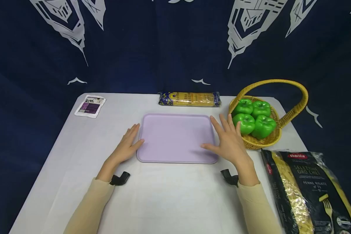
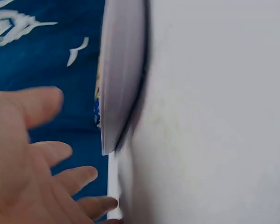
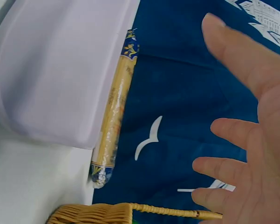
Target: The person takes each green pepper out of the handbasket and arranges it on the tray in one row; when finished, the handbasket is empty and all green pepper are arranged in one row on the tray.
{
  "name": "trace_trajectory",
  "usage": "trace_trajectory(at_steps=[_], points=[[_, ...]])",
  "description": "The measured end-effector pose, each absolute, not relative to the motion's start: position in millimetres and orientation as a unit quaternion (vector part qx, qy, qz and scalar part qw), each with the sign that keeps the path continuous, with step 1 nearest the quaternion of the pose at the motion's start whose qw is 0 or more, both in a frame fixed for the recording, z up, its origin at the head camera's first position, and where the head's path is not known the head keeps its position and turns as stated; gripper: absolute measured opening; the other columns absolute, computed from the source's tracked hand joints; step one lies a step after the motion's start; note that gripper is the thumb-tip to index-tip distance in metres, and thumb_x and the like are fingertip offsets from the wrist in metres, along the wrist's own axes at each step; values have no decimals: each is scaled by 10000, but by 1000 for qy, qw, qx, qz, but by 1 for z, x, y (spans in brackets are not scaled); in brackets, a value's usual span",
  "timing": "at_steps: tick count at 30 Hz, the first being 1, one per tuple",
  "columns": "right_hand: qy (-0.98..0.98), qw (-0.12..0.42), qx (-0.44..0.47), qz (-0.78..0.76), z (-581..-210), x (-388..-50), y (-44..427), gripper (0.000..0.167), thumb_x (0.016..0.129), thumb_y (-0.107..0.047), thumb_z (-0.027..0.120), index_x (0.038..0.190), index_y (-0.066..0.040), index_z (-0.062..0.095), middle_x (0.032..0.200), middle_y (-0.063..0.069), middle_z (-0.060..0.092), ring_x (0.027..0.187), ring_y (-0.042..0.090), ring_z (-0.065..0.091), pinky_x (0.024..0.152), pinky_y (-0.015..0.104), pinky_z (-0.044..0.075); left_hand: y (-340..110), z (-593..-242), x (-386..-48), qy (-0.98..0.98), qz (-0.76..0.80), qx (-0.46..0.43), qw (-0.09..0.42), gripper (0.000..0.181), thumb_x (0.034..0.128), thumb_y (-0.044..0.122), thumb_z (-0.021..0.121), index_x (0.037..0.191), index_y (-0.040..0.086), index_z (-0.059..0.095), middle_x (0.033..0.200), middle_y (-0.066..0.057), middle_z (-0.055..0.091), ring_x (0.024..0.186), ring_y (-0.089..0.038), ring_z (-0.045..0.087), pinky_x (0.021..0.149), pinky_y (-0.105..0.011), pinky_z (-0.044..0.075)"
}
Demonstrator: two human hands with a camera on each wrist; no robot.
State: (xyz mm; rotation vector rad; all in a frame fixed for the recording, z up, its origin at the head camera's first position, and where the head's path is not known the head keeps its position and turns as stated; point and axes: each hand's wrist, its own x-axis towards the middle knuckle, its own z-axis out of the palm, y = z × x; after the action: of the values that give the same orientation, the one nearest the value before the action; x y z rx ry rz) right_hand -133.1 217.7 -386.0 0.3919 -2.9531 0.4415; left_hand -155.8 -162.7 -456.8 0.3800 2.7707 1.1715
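- A person's left hand is stretched out with nothing in its grasp: the fingers lie nearly straight and close together, the thumb set apart from them. The thumb tip overlaps the edge of a tray from above; whether it touches cannot be told.
- The right hand is spread wide, fingers straight and fanned, thumb reaching inward above the tray; it grips nothing, and contact is unclear.
- The tray, pale purple with rounded corners, lies flat on the white worktop between the two hands. Its long axis runs sideways, from the left hand towards the right hand, so a short end faces each.
- Ahead of both hands, just beyond the tray, a noodle packet lies lengthwise in the same direction.
- Just right of the right hand stands a woven basket with a tall handle, holding four green peppers.
- To the right of the right hand and closer to the person is a large black pasta bag.
- Well ahead and left of the left hand lies a small white-and-purple pouch.
- Beyond everything hangs a dark blue cloth with white prints.
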Motion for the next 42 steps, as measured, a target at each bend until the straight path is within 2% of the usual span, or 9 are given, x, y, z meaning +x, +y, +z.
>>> trace_trajectory(at_steps=[5, 10, 13, 19, 26, 29, 32, 37, 42], points=[[-965, 96, 160, 187, -380, -124, 223, 988, 727, -469, 836, 1524, -141, 352, 1577, 239, 281, 1473, 500, 129, 1130, 733, 84, -168, -473, -156, 901, 409, 133, 61, 639, 1005, 218, 493, 1546, 17, 217, 1615, -230, 163, 1505, -436, -37, 1192, -602, -86], [-945, 107, 186, 246, -374, -116, 230, 951, 739, -347, 857, 1513, -100, 362, 1555, 247, 320, 1474, 471, 176, 1129, 725, 124, -168, -481, -155, 907, 394, 143, 46, 597, 993, 173, 500, 1520, -5, 281, 1594, -239, 220, 1502, -441, -25, 1189, -598, -85], [-937, 110, 192, 272, -369, -114, 235, 941, 739, -308, 862, 1509, -86, 368, 1553, 223, 342, 1474, 433, 219, 1133, 686, 205, -169, -481, -153, 910, 388, 140, 43, 593, 986, 158, 505, 1514, -9, 293, 1588, -237, 239, 1501, -445, -15, 1190, -599, -78], [-929, 135, 160, 304, -360, -117, 255, 898, 758, -254, 852, 1510, -125, 378, 1543, 186, 380, 1429, 419, 329, 1068, 671, 335, -172, -478, -151, 912, 384, 134, 51, 591, 991, 155, 500, 1519, -2, 287, 1596, -227, 229, 1506, -430, -28, 1193, -588, -85], [-925, 199, 53, 321, -356, -117, 292, 859, 791, -268, 820, 1505, -89, 375, 1525, 224, 386, 1401, 458, 347, 1100, 692, 267, -172, -477, -153, 913, 382, 134, 52, 591, 989, 155, 502, 1519, 0, 289, 1597, -222, 229, 1508, -423, -28, 1196, -583, -83], [-918, 222, -19, 329, -355, -114, 311, 837, 826, -263, 788, 1521, -107, 348, 1537, 199, 374, 1417, 432, 332, 1141, 661, 226, -172, -477, -153, 915, 379, 132, 52, 590, 990, 157, 500, 1519, 1, 290, 1597, -223, 229, 1508, -425, -28, 1195, -583, -83], [-905, 235, -98, 341, -354, -112, 326, 812, 862, -259, 753, 1538, -147, 318, 1555, 147, 357, 1433, 368, 325, 1158, 605, 247, -172, -476, -153, 915, 377, 133, 53, 589, 995, 169, 493, 1520, 0, 286, 1597, -231, 220, 1506, -430, -30, 1192, -588, -86], [-881, 225, -210, 360, -354, -114, 344, 776, 909, -303, 682, 1557, -203, 266, 1595, 61, 292, 1459, 279, 290, 1180, 482, 295, -170, -478, -151, 908, 393, 145, 24, 596, 994, 250, 482, 1514, 14, 312, 1582, -243, 249, 1507, -428, -9, 1193, -580, -87], [-865, 212, -260, 372, -359, -117, 354, 766, 917, -337, 660, 1559, -245, 253, 1605, 20, 271, 1471, 243, 276, 1194, 442, 284, -168, -479, -152, 907, 394, 146, 25, 596, 986, 230, 485, 1512, 9, 314, 1580, -242, 258, 1508, -426, -11, 1196, -575, -92]])
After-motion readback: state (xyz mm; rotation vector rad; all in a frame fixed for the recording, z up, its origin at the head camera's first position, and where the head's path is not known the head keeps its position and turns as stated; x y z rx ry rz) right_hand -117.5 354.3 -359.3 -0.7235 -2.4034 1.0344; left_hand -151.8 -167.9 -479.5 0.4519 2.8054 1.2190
